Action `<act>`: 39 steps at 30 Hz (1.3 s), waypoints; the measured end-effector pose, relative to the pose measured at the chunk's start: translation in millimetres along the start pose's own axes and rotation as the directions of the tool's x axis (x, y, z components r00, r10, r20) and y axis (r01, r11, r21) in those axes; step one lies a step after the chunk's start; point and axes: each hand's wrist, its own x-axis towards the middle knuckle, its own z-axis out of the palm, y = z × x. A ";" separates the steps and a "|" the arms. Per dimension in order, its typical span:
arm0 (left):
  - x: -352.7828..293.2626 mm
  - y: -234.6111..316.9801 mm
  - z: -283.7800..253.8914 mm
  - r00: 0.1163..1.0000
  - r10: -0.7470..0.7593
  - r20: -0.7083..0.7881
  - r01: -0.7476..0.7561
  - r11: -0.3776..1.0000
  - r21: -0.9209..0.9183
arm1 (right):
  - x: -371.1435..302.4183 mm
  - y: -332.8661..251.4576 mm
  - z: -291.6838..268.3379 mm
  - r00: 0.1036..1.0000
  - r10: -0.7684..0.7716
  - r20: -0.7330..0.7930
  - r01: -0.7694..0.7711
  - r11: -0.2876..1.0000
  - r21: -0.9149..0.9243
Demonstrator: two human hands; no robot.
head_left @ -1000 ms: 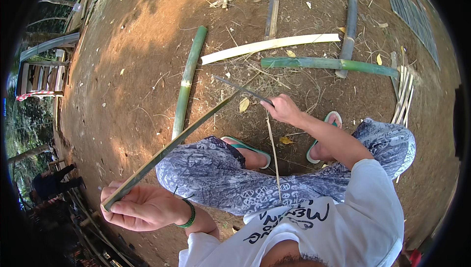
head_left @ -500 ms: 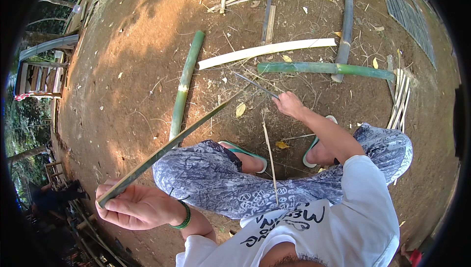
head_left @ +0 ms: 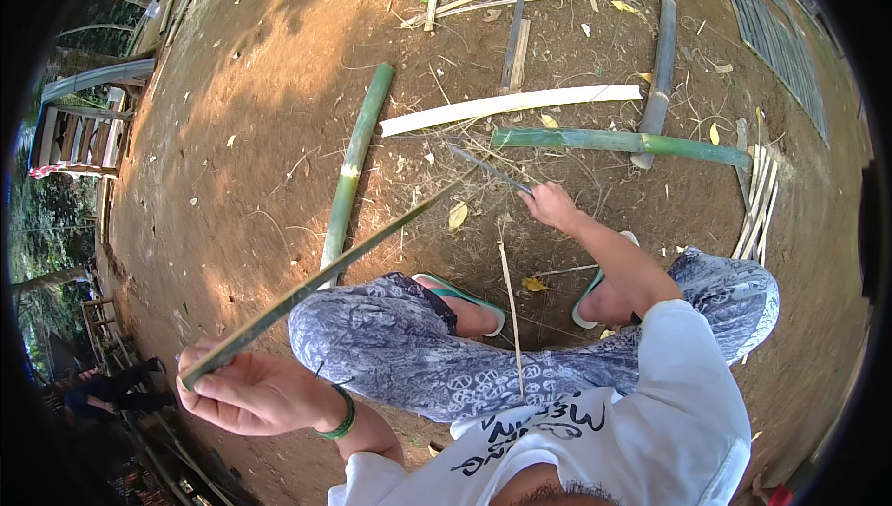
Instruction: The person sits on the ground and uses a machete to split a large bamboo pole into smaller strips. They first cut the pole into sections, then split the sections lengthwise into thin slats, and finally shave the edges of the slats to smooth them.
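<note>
My left hand point(head_left: 251, 393) is closed round the near end of a long, narrow bamboo strip point(head_left: 344, 262), dark green on one face. The strip slants up and away to the right, past my left knee. In my right hand point(head_left: 552, 206) is a knife point(head_left: 492, 170), gripped with its blade pointing left and away from me. That blade lies at the strip's far end; whether it touches the strip I cannot tell. Thin shavings point(head_left: 474, 192) lie on the ground around that spot.
Beyond the knife lie a pale split bamboo length point(head_left: 511, 108) and a green bamboo pole point(head_left: 604, 140), which meets a grey one point(head_left: 661, 78). Another green pole point(head_left: 358, 167) lies left. Cut strips point(head_left: 757, 204) are bundled at right. A thin sliver point(head_left: 511, 306) rests across my lap.
Both hands still hold the strip and the knife. The whole view has shifted slightly, and my right hand sits a little lower and farther right in the picture.
</note>
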 end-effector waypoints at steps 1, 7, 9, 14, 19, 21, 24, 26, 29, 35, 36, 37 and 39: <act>-0.4 -1.1 -1.8 1.000 -0.008 -0.008 0.008 1.000 0.016 | 6.4 11.5 6.0 0.997 0.078 -0.012 -0.078 0.997 -0.016; 14.7 -12.6 -0.5 0.991 -0.044 -0.129 0.063 0.987 0.146 | 11.7 25.9 14.8 0.973 0.206 -0.106 -0.200 0.978 0.063; 23.4 -16.7 2.5 0.988 -0.075 -0.135 0.107 0.963 0.247 | 7.1 14.6 15.0 0.969 0.188 -0.161 -0.165 0.976 0.144; 36.3 -19.2 18.0 0.985 -0.151 -0.081 0.169 0.934 0.314 | -13.2 -57.7 -15.3 0.975 0.161 -0.150 -0.071 0.874 0.480; 40.1 -15.4 28.4 0.977 -0.213 -0.013 0.213 0.964 0.157 | -13.0 -122.4 -44.0 0.958 0.008 -0.287 0.178 0.768 0.615; 39.1 -14.1 27.0 0.975 -0.218 0.030 0.213 0.969 0.129 | -7.4 -133.3 -42.8 0.938 0.005 -0.347 0.223 0.757 0.615; 36.4 -6.6 25.7 0.970 -0.235 0.066 0.222 0.961 0.165 | 4.3 -134.5 -35.2 0.928 0.021 -0.371 0.234 0.745 0.625; 34.7 -3.4 25.0 0.968 -0.238 0.080 0.224 0.962 0.154 | 12.1 -130.6 -32.5 0.928 0.027 -0.371 0.227 0.748 0.623; 30.5 -1.9 21.4 0.967 -0.238 0.087 0.228 0.968 0.108 | 15.8 -122.2 -34.8 0.926 0.027 -0.378 0.221 0.771 0.597; 25.7 4.5 20.2 0.968 -0.233 0.097 0.224 0.970 0.100 | 4.7 -118.6 -34.8 0.889 -0.051 -0.455 0.316 0.787 0.530; 25.8 5.4 22.0 0.968 -0.231 0.099 0.222 0.971 0.092 | 6.2 -117.5 -30.6 0.871 -0.066 -0.487 0.339 0.797 0.499; 25.8 6.1 23.4 0.968 -0.229 0.101 0.221 0.972 0.084 | 8.1 -115.4 -27.6 0.852 -0.081 -0.518 0.361 0.807 0.468; 25.4 4.9 19.3 0.970 -0.216 0.115 0.207 0.974 0.089 | 5.8 -120.3 -31.3 0.885 -0.068 -0.461 0.324 0.800 0.505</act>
